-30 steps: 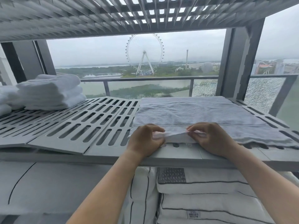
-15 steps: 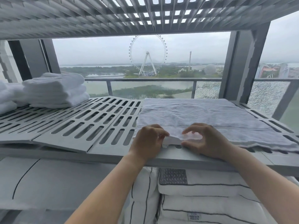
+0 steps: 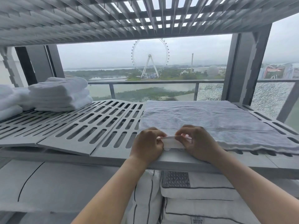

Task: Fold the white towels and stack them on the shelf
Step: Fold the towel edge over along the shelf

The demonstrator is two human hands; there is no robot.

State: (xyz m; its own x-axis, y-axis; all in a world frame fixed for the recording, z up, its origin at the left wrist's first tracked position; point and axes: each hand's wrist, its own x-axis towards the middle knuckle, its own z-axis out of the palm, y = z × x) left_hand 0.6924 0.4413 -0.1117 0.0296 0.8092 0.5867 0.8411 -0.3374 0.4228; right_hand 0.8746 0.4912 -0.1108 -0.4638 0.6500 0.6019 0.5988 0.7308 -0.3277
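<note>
At the shelf's front edge, head view: the left hand (image 3: 148,143) and right hand (image 3: 198,143) sit close together, wrists over the lip of the slatted shelf (image 3: 90,126).
Left hand grip: fingers curled, thumb and fingertips pinching the left end of a small white flap at the near-left corner of the towel (image 3: 202,117).
Right hand grip: curled the same way, pinching the flap's right end; whether the flap is a turned-up corner or a sewn tag cannot be told.
Towel: spread flat on the right half of the shelf, its near hem rippled along the front edge.
Long axis: left to right along the shelf, so nearly all the cloth lies to the right of and beyond the grip.
Nearer hand: the right hand is closer to the towel's free right end; the left is closer to the stack.
Folded towels (image 3: 59,94): stacked at the shelf's far left, well apart from the spread towel, bare slats between.
Below: striped bedding (image 3: 202,191) under the shelf.
Step judged: squaring the corner before a fold.
Next move calls for: one hand travelling right along the near hem.
</note>
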